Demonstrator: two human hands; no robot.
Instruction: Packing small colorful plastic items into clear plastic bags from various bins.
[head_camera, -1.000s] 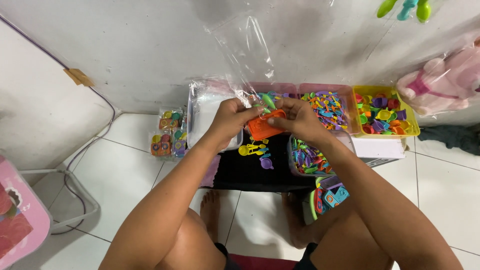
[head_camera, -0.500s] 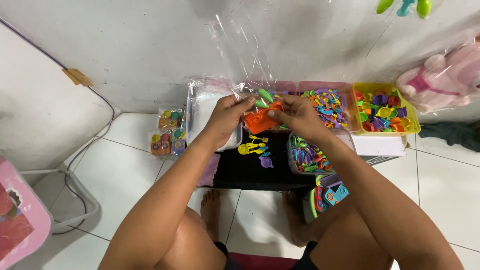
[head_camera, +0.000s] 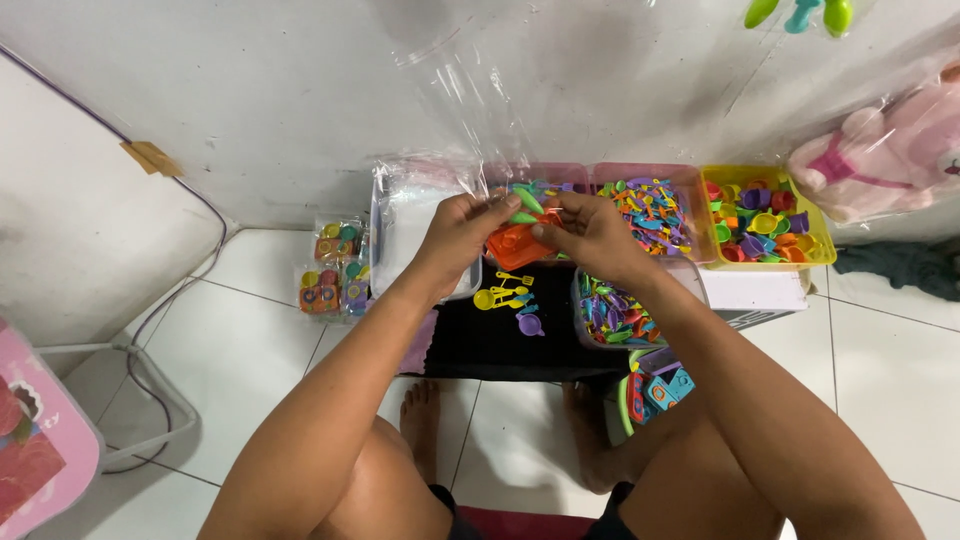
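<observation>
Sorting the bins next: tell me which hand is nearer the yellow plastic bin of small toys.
Right. The right hand holds the orange plastic toy, two bins away from the yellow plastic bin; the left hand grips the toy's far side.

White tiled floor by the wall: black mat w/ small yellow and purple toy utensils, pink and yellow bins of toy pieces along wall edge, packed toy bags at left.

Bare black mat below, toy bins crowding right
</observation>
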